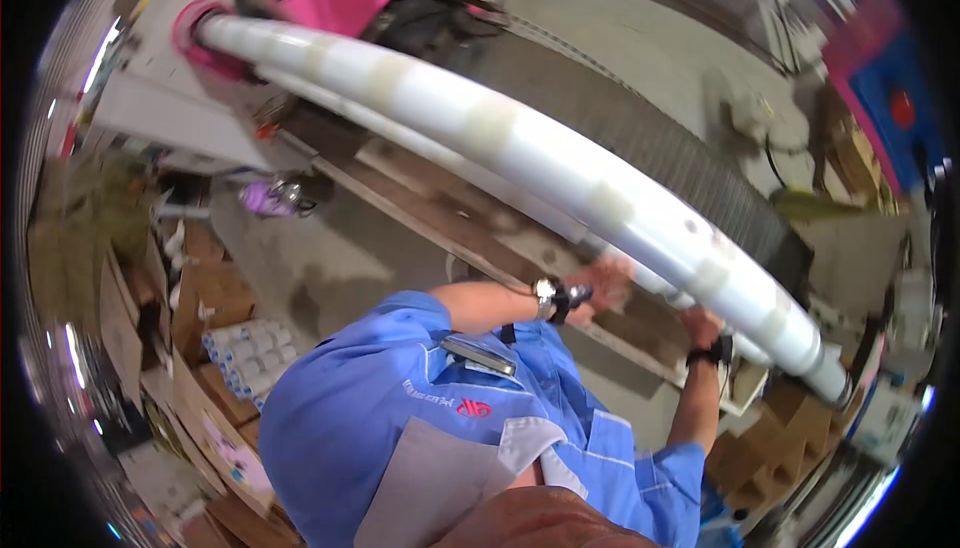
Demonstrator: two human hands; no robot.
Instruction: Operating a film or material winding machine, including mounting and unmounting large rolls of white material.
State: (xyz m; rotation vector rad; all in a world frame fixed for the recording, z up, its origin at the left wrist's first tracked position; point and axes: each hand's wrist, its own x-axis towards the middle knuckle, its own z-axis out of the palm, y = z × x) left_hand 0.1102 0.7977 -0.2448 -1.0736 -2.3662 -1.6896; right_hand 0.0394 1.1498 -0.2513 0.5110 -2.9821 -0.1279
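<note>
A long, thick white roll (540, 153) with several pale yellowish bands runs slantwise from the far left to the near right. Just below it lies a thinner white tube (440, 160), broken up by darker joints. My left hand (603, 283) is at the thin tube's near side, smeared by motion, so its fingers are unclear. Farther right, my right hand (701, 324) has its fingers curled at the thin tube, close under the thick roll. The roll partly hides those fingertips. Both wrists wear dark bands.
Pink machine parts (350, 8) hold the roll's far end. A ribbed dark bed (640, 113) lies behind the roll. Small white rolls (250, 356) sit beside cardboard boxes at the left. Brown cartons (790, 438) stand at the right, and a purple object (268, 198) lies on the floor.
</note>
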